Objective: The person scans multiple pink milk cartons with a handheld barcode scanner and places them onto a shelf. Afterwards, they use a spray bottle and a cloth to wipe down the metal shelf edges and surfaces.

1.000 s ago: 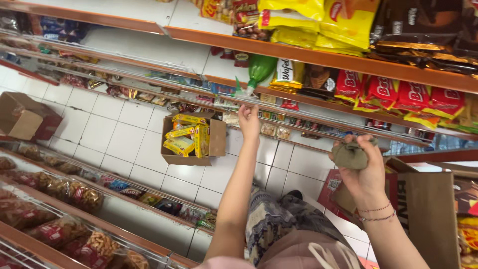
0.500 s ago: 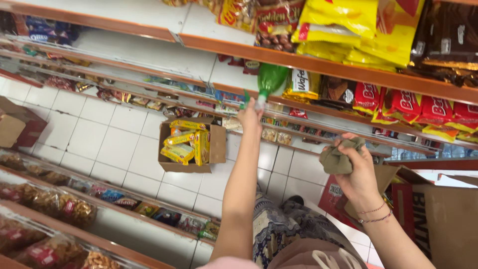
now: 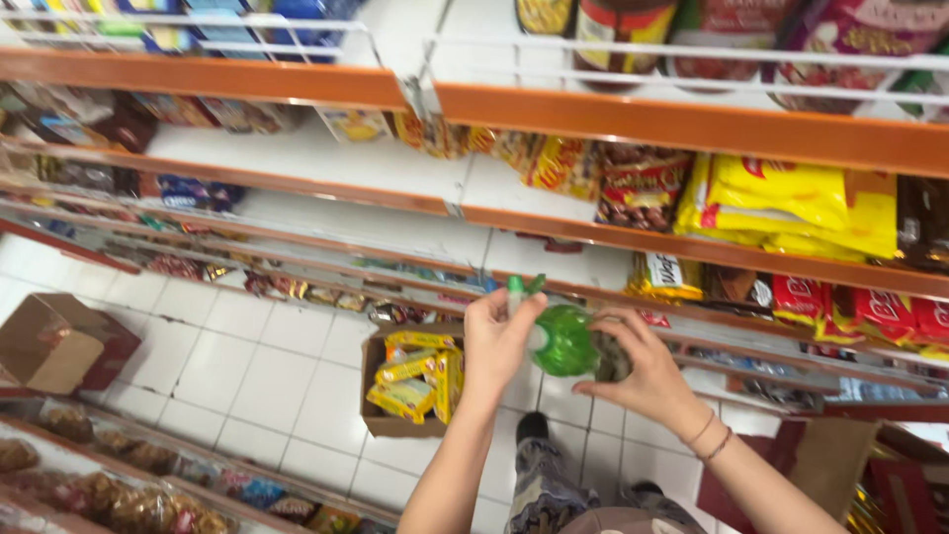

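Both hands hold the green spray bottle (image 3: pixel 565 339): left hand (image 3: pixel 499 336) grips its neck, right hand (image 3: pixel 643 371), at three o'clock, presses a cloth (image 3: pixel 611 358) against it, seemingly wiping.

Yellow snack bags (image 3: pixel 791 203) stacked on the right middle shelf; red packets (image 3: pixel 855 309) just below. Open cardboard box (image 3: pixel 410 386) of yellow packets on the floor, centre. Brown carton (image 3: pixel 54 341) far left.
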